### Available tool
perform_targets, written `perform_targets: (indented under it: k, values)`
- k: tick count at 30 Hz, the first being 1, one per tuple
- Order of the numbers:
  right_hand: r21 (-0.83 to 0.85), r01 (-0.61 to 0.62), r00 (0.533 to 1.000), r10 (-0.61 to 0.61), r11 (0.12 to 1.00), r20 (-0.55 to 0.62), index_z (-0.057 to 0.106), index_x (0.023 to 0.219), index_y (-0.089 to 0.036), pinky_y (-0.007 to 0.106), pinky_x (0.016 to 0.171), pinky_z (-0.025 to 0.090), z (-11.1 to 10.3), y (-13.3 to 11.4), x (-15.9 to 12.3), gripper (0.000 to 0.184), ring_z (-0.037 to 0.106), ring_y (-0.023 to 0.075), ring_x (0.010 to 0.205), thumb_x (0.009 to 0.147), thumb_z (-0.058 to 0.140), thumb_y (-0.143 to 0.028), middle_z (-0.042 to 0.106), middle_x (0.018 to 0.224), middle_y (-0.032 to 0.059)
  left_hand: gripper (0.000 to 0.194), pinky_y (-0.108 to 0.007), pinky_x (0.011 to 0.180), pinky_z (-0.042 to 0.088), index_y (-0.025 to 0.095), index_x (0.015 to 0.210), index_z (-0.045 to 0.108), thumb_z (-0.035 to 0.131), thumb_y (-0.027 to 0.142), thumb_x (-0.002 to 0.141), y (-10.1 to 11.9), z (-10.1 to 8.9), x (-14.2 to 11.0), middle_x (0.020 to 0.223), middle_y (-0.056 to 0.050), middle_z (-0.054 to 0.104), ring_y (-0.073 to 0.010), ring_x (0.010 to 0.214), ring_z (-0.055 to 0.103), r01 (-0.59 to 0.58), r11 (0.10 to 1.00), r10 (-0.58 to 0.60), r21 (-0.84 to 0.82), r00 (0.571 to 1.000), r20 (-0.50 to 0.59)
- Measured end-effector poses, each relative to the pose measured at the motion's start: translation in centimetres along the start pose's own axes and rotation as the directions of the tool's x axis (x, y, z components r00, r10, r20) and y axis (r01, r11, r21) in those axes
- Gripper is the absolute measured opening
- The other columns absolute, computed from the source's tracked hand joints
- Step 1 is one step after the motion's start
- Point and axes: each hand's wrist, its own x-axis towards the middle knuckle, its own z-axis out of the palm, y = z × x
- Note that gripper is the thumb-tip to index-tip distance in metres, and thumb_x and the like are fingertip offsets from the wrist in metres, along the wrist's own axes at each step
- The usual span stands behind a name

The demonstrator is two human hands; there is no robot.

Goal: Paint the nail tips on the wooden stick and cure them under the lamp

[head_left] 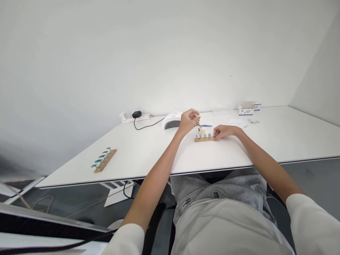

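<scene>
My left hand (188, 120) is raised over the table with its fingers pinched around a small yellowish piece (197, 118), whose kind I cannot make out. Below and to the right, a wooden strip (204, 139) bears a row of several small metal nail tip stands (205, 136). At the strip's right end, my right hand (222, 131) has thumb and fingertips closed on the last stand, partly hiding it. A small cream-coloured block or pot (202, 130) stands just behind the strip. Blue slender tools (206, 125) lie on printed paper behind that.
A second wooden strip (106, 161) with teal nail tips stands at the left. A white nail lamp (172, 120) is behind my left hand. An open carton (245, 108) sits at the back right. A black adapter (136, 114) and its cable lie at the back left.
</scene>
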Motion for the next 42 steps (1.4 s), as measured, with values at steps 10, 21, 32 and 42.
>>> perform_targets:
  k: [10,21,32,42]
  values:
    - [-0.040,-0.006,1.000,0.005,0.999,-0.019,0.056,0.072,-0.021,0.029,0.065,0.039,0.2,-1.0,-0.7,0.033,0.054,0.0173,0.073,0.057,0.078,-0.041,0.063,0.078,0.0009,0.018,-0.021,0.039,0.041,0.017,0.080,0.059,0.071,0.028,0.071,1.4,-3.2,-5.2,0.059,0.002,0.060,-0.0072,0.038,0.049,-0.016,1.000,0.013,-0.020,0.986,-0.167]
    - [-0.095,-0.025,1.000,0.023,0.995,-0.018,0.054,0.068,-0.021,0.030,0.062,0.038,0.5,-2.4,-1.9,0.028,0.054,0.0177,0.070,0.060,0.076,-0.038,0.062,0.075,0.0019,0.026,-0.025,0.040,0.045,0.016,0.079,0.059,0.075,0.033,0.068,2.5,-4.0,-7.4,0.066,-0.003,0.067,-0.0105,0.041,0.054,0.022,0.958,-0.122,-0.286,0.933,-0.338]
    - [0.014,0.045,0.976,-0.041,0.999,-0.215,0.056,0.086,-0.020,0.030,0.065,0.041,6.1,-2.8,-8.3,0.026,0.052,0.0164,0.073,0.077,0.063,-0.044,0.060,0.085,0.0032,0.030,-0.025,0.042,0.046,0.016,0.086,0.057,0.074,0.036,0.071,2.1,-2.7,-9.6,0.069,-0.003,0.067,-0.0100,0.042,0.054,0.037,0.935,-0.169,-0.353,0.922,-0.350]
    - [-0.064,0.111,0.919,-0.127,0.992,-0.374,0.057,0.092,-0.022,0.032,0.067,0.041,8.5,-3.0,-9.3,0.033,0.050,0.0190,0.076,0.086,0.053,-0.054,0.056,0.082,0.0037,0.034,-0.023,0.039,0.042,0.017,0.090,0.055,0.075,0.036,0.071,2.3,-1.0,-10.2,0.064,0.000,0.064,-0.0088,0.040,0.051,0.074,0.926,-0.200,-0.371,0.927,-0.316]
